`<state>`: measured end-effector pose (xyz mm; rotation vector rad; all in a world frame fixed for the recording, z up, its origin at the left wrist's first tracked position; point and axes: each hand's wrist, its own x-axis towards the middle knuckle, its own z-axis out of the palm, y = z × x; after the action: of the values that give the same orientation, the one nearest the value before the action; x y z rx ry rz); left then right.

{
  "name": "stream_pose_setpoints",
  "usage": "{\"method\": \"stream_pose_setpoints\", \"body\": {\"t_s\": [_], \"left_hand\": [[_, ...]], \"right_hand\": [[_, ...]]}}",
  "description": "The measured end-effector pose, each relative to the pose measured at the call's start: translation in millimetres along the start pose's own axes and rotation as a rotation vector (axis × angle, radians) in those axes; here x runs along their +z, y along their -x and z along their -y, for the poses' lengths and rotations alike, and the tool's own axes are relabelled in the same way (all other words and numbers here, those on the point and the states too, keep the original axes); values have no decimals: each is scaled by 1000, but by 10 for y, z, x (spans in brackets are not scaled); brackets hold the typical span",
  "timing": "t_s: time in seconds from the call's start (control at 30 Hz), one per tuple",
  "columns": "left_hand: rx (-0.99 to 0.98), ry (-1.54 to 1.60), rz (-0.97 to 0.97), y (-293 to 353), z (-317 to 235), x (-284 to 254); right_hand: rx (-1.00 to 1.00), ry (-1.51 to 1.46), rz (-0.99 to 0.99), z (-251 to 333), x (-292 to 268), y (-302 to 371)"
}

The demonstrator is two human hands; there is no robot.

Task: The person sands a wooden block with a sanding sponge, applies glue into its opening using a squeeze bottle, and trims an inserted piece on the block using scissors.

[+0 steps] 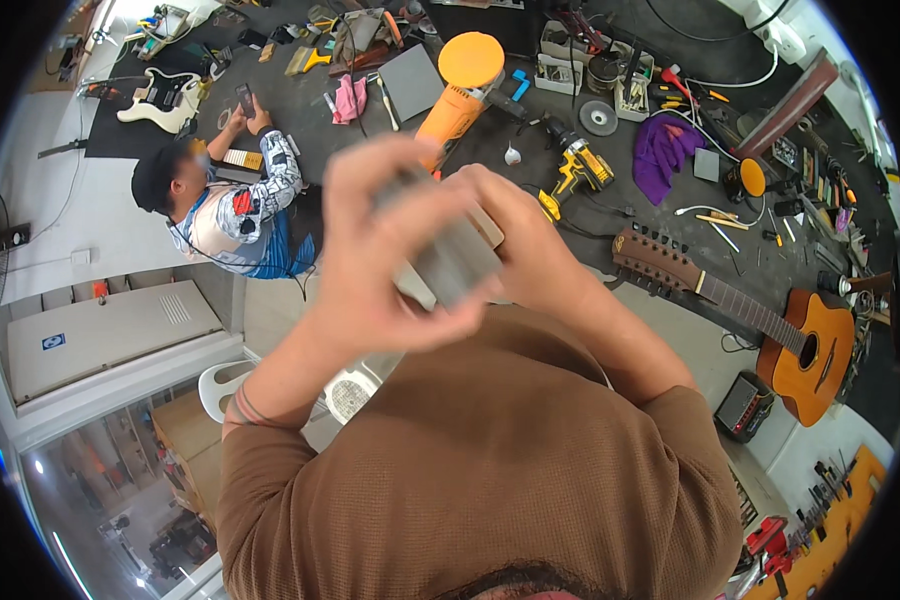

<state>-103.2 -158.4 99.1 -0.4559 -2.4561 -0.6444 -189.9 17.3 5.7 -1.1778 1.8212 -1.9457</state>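
Note:
My left hand (365, 255), smeared by motion, is wrapped round a grey rectangular block (455, 265) in front of my chest. Its fingers curl over the top and its thumb lies along the lower side. My right hand (520, 225) is closed right beside it, fingers bent toward the block. A tan edge (489, 228) shows between the right hand and the block; whether it is a separate piece is unclear. Just beyond my hands lies an orange power tool with a round yellow-orange pad (471, 60).
The dark workbench holds a yellow-black cordless drill (578, 168), a purple cloth (663, 155) and a grey sheet (410, 83). A twelve-string-style acoustic guitar (810, 345) leans at the right. At the left, a co-worker (225, 205) holds a phone near a white guitar body (162, 100).

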Motion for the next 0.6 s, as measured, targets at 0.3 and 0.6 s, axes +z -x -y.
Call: {"method": "stream_pose_setpoints", "body": {"t_s": [0.3,0.6], "left_hand": [[79,24,62,-52,-61,27],[-20,-102,-9,-179,283,-32]], "right_hand": [[-113,-18,-19,-25,-37,75],[8,81,-17,25,-48,59]]}}
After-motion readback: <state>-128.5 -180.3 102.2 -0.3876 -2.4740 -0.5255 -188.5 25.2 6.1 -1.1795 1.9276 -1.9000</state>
